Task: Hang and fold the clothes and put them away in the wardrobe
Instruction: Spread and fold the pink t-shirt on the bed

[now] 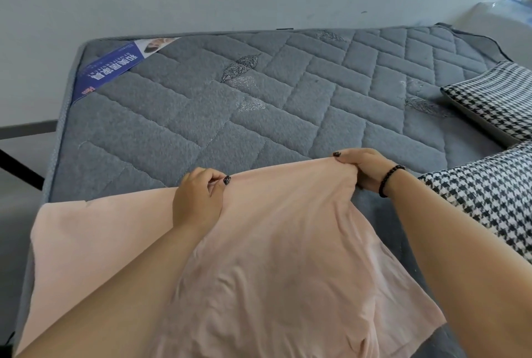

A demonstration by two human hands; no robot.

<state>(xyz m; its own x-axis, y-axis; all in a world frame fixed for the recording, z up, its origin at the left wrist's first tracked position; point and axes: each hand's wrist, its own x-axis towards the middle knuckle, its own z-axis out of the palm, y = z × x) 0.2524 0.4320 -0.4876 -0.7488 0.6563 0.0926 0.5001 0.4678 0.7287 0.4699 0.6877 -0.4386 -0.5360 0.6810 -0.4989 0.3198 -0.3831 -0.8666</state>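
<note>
A pale pink garment [276,245] is spread over the near part of a grey quilted mattress [259,104]. My left hand [198,199] pinches its far edge between thumb and fingers. My right hand [362,167], with a black bead bracelet on the wrist, grips the same edge further right, where the cloth bunches. The stretch of edge between my hands is lifted a little off the mattress. The garment's near end runs under my forearms and out of view.
Two black-and-white houndstooth cushions [498,98] [486,202] lie at the mattress's right side. A blue printed label [112,70] sits on the far left corner. A pale wall rises behind the bed; dark bed-frame bars [20,169] and grey floor show at left.
</note>
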